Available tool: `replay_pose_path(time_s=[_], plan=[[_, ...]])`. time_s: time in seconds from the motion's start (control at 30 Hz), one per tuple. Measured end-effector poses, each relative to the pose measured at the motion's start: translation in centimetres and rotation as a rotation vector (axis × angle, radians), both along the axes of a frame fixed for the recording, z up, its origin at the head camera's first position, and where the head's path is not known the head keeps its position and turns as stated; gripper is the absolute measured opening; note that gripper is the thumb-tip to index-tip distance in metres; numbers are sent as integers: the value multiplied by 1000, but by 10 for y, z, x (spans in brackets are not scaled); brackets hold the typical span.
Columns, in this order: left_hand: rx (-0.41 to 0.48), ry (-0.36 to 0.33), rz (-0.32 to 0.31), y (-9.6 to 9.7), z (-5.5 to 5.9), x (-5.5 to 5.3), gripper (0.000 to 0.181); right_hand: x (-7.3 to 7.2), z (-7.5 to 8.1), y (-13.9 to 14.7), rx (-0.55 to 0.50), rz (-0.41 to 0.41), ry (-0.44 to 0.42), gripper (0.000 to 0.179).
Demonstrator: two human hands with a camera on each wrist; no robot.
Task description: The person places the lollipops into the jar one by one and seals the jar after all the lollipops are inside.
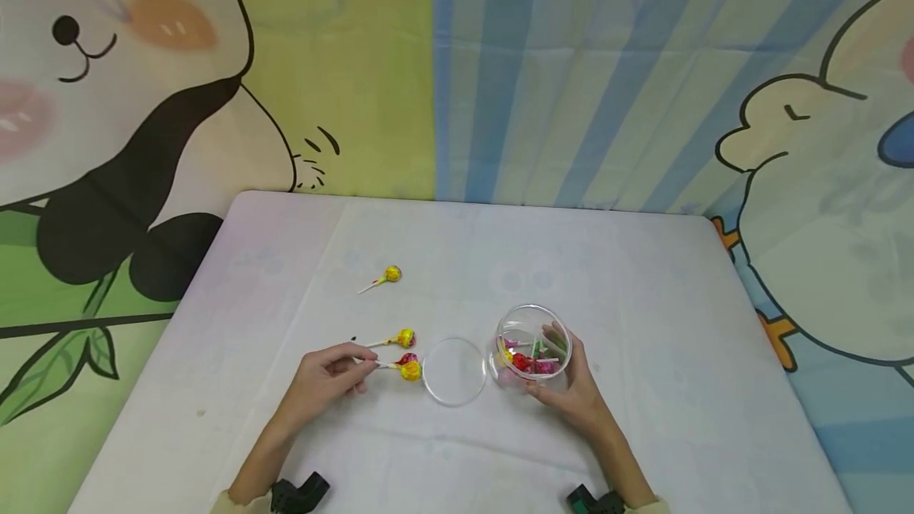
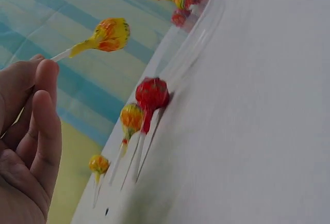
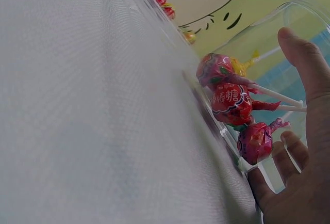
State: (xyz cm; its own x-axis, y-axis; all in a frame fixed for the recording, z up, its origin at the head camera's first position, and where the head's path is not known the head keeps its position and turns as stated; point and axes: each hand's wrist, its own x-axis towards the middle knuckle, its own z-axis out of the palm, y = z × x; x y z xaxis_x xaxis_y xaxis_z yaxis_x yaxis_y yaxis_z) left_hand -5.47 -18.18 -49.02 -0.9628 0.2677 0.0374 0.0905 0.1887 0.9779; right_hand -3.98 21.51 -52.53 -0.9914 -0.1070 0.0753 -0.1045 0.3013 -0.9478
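My left hand (image 1: 328,383) pinches the white stick of a yellow lollipop (image 2: 111,34) between thumb and fingertips, its wrapped head raised above the table. Below it on the cloth lie a red lollipop (image 2: 152,94) and a yellow-orange lollipop (image 2: 131,118), side by side. Farther back rests another yellow lollipop (image 1: 392,274). With curled fingers and thumb, my right hand (image 1: 574,387) grips a clear round jar (image 3: 268,25) from its right side. Inside the jar are several lollipops, among them a red one (image 3: 232,104) and a pink one (image 3: 255,142). The jar's mouth is uncovered.
A clear round lid (image 1: 454,371) lies on the white-covered table (image 1: 428,450), just left of the jar. Behind the table's far edge hangs a cartoon-printed curtain (image 1: 571,78). A small dark speck (image 1: 353,339) sits near the left hand.
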Motion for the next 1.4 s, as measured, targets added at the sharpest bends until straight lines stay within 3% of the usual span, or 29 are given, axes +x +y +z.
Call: replay_pose_path(time_s=[0.13, 0.33, 0.63, 0.83, 1.03, 1.23, 1.4], plan=[[132, 12, 1, 19, 1, -3, 14, 1, -1, 1, -3, -1, 6, 100], [186, -3, 22, 41, 7, -9, 11, 1, -3, 1, -11, 9, -2, 100], [252, 25, -60, 77, 26, -24, 11, 1, -2, 0, -9, 12, 9, 99], [292, 71, -153, 100, 30, -31, 11, 0, 1, 1, -12, 9, 5, 99], [307, 79, -209, 116, 31, -38, 10, 0, 3, 0, 1, 2, -12, 100], [236, 76, -257, 132, 36, -43, 10, 0, 4, 0, 18, -4, -16, 99], [218, 113, -312, 145, 40, -45, 12, 0, 2, 1, 29, 2, 7, 99]])
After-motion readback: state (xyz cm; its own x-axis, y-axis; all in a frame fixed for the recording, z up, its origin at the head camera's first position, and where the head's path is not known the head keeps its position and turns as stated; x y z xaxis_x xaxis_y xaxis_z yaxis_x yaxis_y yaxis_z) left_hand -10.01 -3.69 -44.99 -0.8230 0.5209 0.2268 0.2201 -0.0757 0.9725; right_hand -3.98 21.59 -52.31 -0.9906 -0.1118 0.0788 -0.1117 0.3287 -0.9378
